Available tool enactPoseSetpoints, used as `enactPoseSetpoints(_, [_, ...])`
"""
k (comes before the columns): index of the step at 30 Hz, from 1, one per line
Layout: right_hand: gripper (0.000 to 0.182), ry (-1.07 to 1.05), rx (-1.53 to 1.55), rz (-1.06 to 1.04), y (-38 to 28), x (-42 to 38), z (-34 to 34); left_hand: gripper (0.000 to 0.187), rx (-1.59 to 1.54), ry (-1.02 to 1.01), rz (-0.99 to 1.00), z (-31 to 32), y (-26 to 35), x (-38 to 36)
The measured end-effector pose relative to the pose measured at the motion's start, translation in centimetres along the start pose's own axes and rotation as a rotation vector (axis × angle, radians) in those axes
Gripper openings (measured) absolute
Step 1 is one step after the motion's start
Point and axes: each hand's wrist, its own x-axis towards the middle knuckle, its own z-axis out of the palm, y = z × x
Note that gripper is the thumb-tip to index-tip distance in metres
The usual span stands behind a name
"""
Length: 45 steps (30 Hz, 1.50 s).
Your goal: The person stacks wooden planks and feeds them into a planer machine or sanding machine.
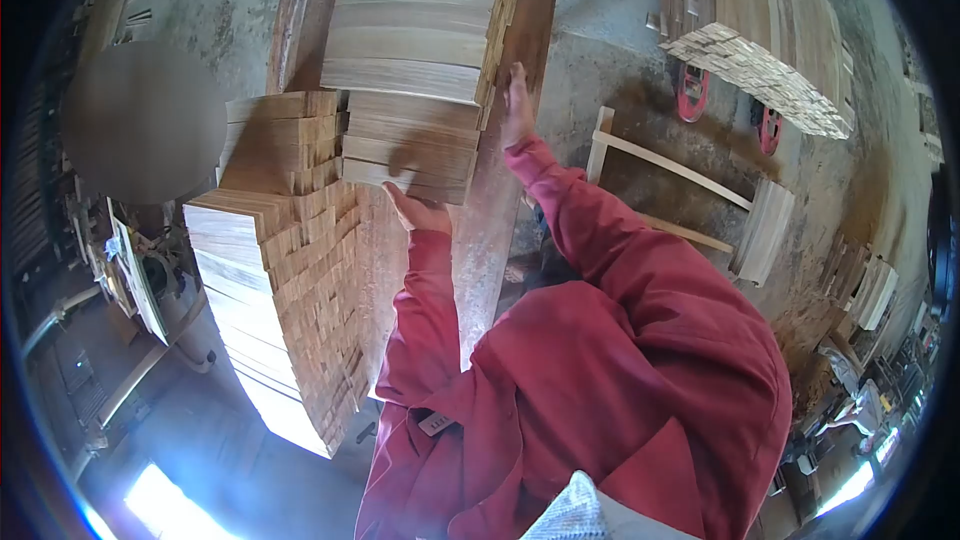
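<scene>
A tall stack of thin pale wooden boards point(420, 60) lies on a long dark plank surface point(490, 240) ahead of me. My left hand point(420, 212) grips the near end of the stack's lower boards from below. My right hand point(516, 105) is raised flat against the stack's right side, fingers straight and touching the board edges. Both arms are in red sleeves, and my red jacket fills the lower middle of the view.
More stacks of short boards point(285, 280) stand stepped along the left. Another pile of boards point(770, 50) rests on a cart with red wheels point(692, 92) at the upper right. Loose slats point(765, 230) lie on the concrete floor, and machinery stands at the left edge.
</scene>
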Motion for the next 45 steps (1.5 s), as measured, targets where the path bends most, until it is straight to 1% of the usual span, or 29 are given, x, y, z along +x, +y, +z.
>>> enactPoseSetpoints(1, [0.072,-0.033,-0.008,-0.039,0.7,-0.1,0.4,0.073,-0.052,-0.072,-0.014,0.1,0.2,-0.2])
enactPoseSetpoints(2, [0.072,-0.026,-0.009,-0.026,1.2,0.0,0.4,0.073,-0.046,-0.06,-0.018,0.1,0.3,-0.3])
enactPoseSetpoints(4, [0.074,-0.011,-0.011,-0.017,1.4,0.0,0.9,0.085,0.003,-0.1,0.035,1.0,0.4,-0.9])
enactPoseSetpoints(8, [0.077,-0.02,-0.011,-0.004,1.2,-0.5,1.8,0.086,-0.03,-0.08,0.014,1.3,0.3,-1.0])
enactPoseSetpoints(10, [0.079,-0.048,0.002,0.022,0.9,-0.9,2.3,0.086,-0.047,-0.08,-0.111,0.2,0.4,-0.6])
enactPoseSetpoints(11, [0.08,-0.06,0.015,0.03,0.7,-1.1,2.5,0.086,-0.047,-0.068,-0.087,0.0,0.7,-0.7])
enactPoseSetpoints(13, [0.082,-0.077,0.036,0.029,0.2,-1.3,3.0,0.087,-0.077,-0.064,-0.14,1.3,0.8,-1.3])
enactPoseSetpoints(17, [0.085,-0.1,0.058,0.026,-0.2,-1.6,3.7,0.083,-0.096,-0.081,-0.04,2.2,0.9,-2.1])
enactPoseSetpoints(20, [0.088,-0.136,0.083,-0.006,0.8,-0.8,3.4,0.083,-0.073,-0.063,-0.038,1.8,0.9,-1.9])
enactPoseSetpoints(21, [0.088,-0.135,0.077,-0.03,0.4,-1.2,2.8,0.083,-0.08,-0.085,-0.046,1.0,0.7,-1.4])
enactPoseSetpoints(22, [0.083,-0.038,-0.468,-0.042,-0.9,-2.1,1.9,0.083,-0.032,-0.082,-0.079,-0.5,0.5,-0.9])
enactPoseSetpoints(23, [0.078,0.096,-1.009,-0.058,-2.0,-1.2,1.2,0.084,0.014,-0.094,-0.115,-1.0,0.2,-0.3])
enactPoseSetpoints(24, [0.087,-0.016,-0.053,0.038,-0.5,1.1,0.3,0.085,0.047,-0.01,-0.126,-1.0,0.3,-0.2])
enactPoseSetpoints(25, [0.087,-0.016,-0.064,-0.015,-2.8,4.0,-0.7,0.085,0.08,0.08,-0.128,-1.2,0.5,-0.2])
enactPoseSetpoints(27, [0.087,0.017,0.01,-0.011,-7.2,8.9,-3.3,0.085,0.065,0.145,-0.088,0.4,1.5,-1.9])
enactPoseSetpoints(28, [0.091,0.046,-0.148,-0.081,-10.2,11.6,-3.5,0.085,0.052,0.128,-0.089,0.3,1.7,-2.0])
enactPoseSetpoints(30, [0.094,-0.029,-0.292,-0.074,-16.3,17.4,-2.9,0.084,-0.052,0.104,-0.183,-0.2,1.6,-2.3])
enactPoseSetpoints(32, [0.105,-0.136,-0.316,0.215,-20.5,24.1,-2.1,0.082,-0.057,0.076,-0.191,-0.4,1.3,-2.6])
enactPoseSetpoints(33, [0.109,-0.199,-0.403,0.282,-22.1,26.5,-1.0,0.081,-0.056,0.05,-0.189,-0.3,1.2,-2.4])
enactPoseSetpoints(34, [0.114,-0.271,-0.49,0.357,-22.7,28.5,0.1,0.081,-0.076,0.069,-0.176,-0.3,0.9,-2.1])
enactPoseSetpoints(36, [0.102,-0.351,-0.55,0.445,-21.3,32.8,1.6,0.081,0.046,0.089,-0.108,-0.9,0.3,-1.9])
enactPoseSetpoints(37, [0.102,-0.422,-0.558,0.488,-20.3,35.5,1.8,0.081,0.007,0.148,-0.065,-0.7,0.2,-1.9])
enactPoseSetpoints(39, [0.063,-0.494,-0.553,0.348,-16.6,39.6,2.2,0.077,0.018,0.237,-0.073,0.0,-0.6,-2.7])
enactPoseSetpoints(40, [0.063,-0.536,-0.563,0.393,-13.9,38.3,5.1,0.077,-0.009,0.29,-0.058,0.2,-0.9,-3.1])
enactPoseSetpoints(41, [0.063,-0.565,-0.586,0.414,-13.6,39.9,5.2,0.075,-0.028,0.322,-0.081,0.8,-1.0,-3.1])
enactPoseSetpoints(42, [0.063,-0.587,-0.612,0.425,-14.9,37.8,2.4,0.073,-0.047,0.342,-0.109,1.5,-1.1,-3.1])
enactPoseSetpoints(43, [0.064,-0.602,-0.639,0.435,-14.1,38.7,3.2,0.073,-0.068,0.365,-0.11,2.6,-0.7,-3.6])
enactPoseSetpoints(44, [0.064,-0.616,-0.668,0.441,-13.7,40.0,3.3,0.074,-0.091,0.309,-0.078,3.9,0.0,-4.4])
enactPoseSetpoints(45, [0.064,-0.632,-0.699,0.446,-13.7,38.5,2.6,0.074,-0.116,0.253,-0.044,4.5,0.2,-4.5])
